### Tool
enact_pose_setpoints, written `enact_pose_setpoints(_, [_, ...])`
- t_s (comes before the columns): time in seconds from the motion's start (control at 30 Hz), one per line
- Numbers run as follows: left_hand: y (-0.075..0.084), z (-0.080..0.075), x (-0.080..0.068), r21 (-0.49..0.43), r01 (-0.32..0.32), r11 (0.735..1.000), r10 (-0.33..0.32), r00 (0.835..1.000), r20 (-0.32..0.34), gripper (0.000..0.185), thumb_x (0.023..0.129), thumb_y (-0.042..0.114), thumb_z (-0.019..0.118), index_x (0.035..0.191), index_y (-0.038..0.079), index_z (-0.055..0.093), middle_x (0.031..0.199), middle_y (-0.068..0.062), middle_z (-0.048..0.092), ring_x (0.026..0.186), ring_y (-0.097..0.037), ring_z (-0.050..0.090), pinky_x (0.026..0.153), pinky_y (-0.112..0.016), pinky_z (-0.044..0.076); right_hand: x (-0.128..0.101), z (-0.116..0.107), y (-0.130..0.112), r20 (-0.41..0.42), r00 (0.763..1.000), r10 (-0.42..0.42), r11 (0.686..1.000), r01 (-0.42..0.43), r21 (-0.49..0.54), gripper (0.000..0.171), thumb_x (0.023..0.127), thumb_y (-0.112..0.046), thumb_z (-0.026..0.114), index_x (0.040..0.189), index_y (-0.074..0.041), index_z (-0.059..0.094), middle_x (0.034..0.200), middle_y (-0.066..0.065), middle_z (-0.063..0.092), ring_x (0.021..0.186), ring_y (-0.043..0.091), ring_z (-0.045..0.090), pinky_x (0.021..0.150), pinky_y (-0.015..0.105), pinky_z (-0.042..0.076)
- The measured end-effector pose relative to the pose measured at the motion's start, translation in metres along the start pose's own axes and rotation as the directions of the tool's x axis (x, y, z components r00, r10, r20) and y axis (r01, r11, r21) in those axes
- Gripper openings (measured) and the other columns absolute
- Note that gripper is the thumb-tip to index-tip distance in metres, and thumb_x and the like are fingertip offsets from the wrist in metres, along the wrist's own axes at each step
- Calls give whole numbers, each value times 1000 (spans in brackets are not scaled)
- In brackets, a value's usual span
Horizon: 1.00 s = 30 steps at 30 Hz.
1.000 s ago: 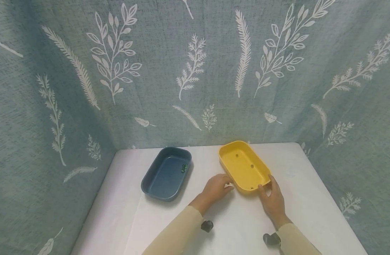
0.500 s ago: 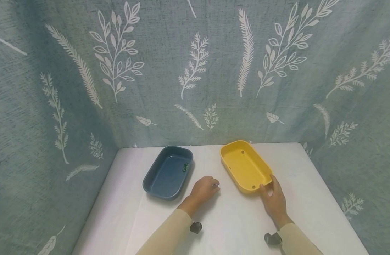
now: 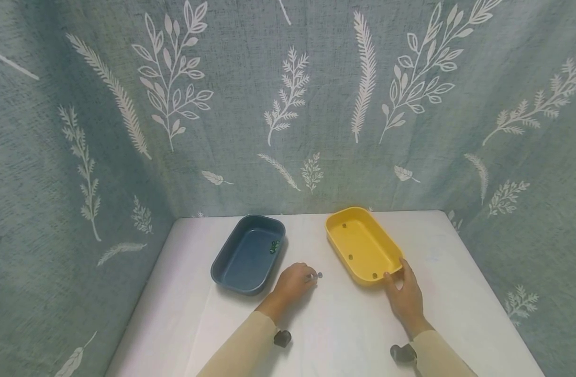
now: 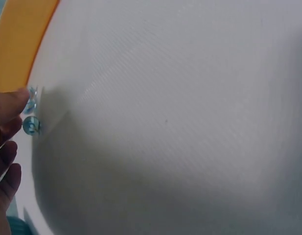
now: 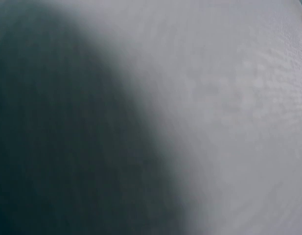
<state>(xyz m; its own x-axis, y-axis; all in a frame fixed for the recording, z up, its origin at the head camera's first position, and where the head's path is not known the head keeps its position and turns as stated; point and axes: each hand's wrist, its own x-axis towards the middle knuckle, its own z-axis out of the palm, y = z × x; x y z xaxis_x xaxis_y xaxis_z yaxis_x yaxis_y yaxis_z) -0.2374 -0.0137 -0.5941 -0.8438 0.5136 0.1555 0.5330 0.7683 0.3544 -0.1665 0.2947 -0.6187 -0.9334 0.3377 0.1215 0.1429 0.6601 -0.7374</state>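
My left hand (image 3: 295, 283) is over the white table between the two trays, thumb and fingers pinching clear, blue-swirled marbles (image 4: 32, 126). In the head view one marble (image 3: 320, 275) shows just past the fingertips; whether it touches the table I cannot tell. My right hand (image 3: 405, 298) holds the near right corner of the yellow tray (image 3: 363, 243), thumb and fingers spread at its rim. Inside that tray lie three small marbles (image 3: 351, 257), apart from each other. To the left, the dark blue tray (image 3: 247, 262) has several green marbles (image 3: 274, 246) clustered by its right wall.
Both trays stand toward the back of the white table (image 3: 335, 335). A patterned green-grey curtain (image 3: 288, 104) hangs behind and along both sides. Dark wrist cameras (image 3: 282, 338) sit at the sleeves. The right wrist view shows mostly table surface and shadow.
My left hand has moved left, away from the yellow tray's side, with marbles at its fingertips. Marbles inside the yellow tray have rolled to other spots. My right hand stays at the tray's corner.
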Motion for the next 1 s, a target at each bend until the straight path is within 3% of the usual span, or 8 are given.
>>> enact_pose_setpoints(0.33, [-3,4,1,-72,112,991,-107,992,71,14,82,32,65,93,24,68,82,12,60,81,-7,56,76,-26,47,-1,3,-1,24,999,48,999,-48,-4,72,87,-57,45,145,-32,10,151,7,20,136,34,22,107,55,20])
enact_pose_setpoints(0.6, [-5,5,1,-90,106,990,-100,993,60,13,82,31,64,92,23,69,80,13,59,78,-7,55,73,-25,47,0,4,1,18,999,32,999,-32,-20,72,88,-57,44,145,-31,10,151,8,21,136,35,23,107,55,21])
enact_pose_setpoints(0.83, [-8,5,-4,-47,109,993,-107,993,48,20,81,34,66,97,22,67,82,11,58,78,-7,55,74,-25,47,1,1,1,12,999,32,999,-32,-18,72,87,-57,45,145,-30,12,151,7,20,136,33,22,108,54,21])
enact_pose_setpoints(1.0, [-11,4,-11,-94,132,987,-130,991,21,22,80,35,67,95,20,67,83,10,58,81,-8,56,77,-27,48,2,0,4,2,1000,15,1000,-15,-14,72,88,-56,45,145,-29,12,150,8,22,136,34,23,107,54,21])
